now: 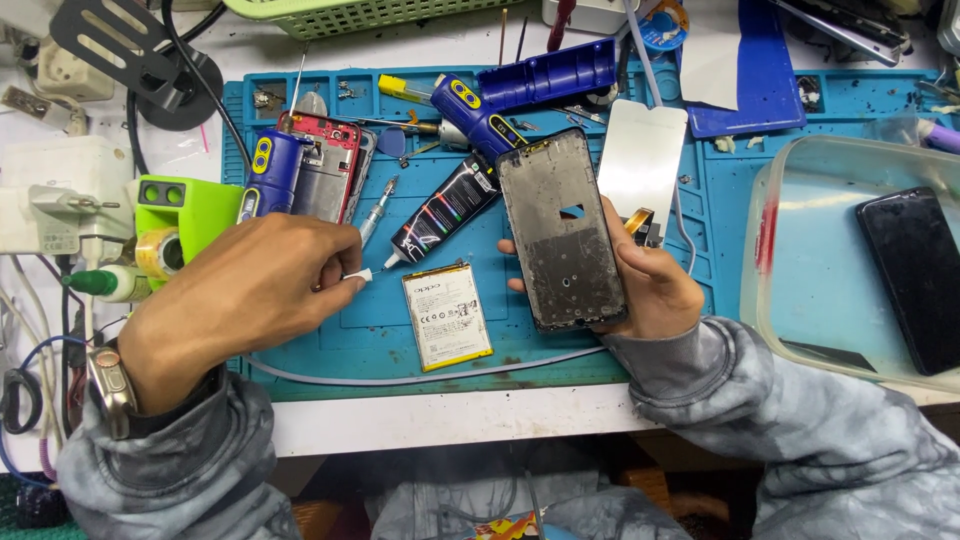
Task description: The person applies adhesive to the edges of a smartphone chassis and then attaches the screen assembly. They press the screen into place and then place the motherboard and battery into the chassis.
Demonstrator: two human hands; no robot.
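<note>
Head view: phone frame (562, 230) in right hand (650, 285).

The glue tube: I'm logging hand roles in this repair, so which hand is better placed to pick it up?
Probably the left hand: its fingertips pinch a small white cap right at the nozzle of the black glue tube. The right hand is occupied gripping the phone frame.
</note>
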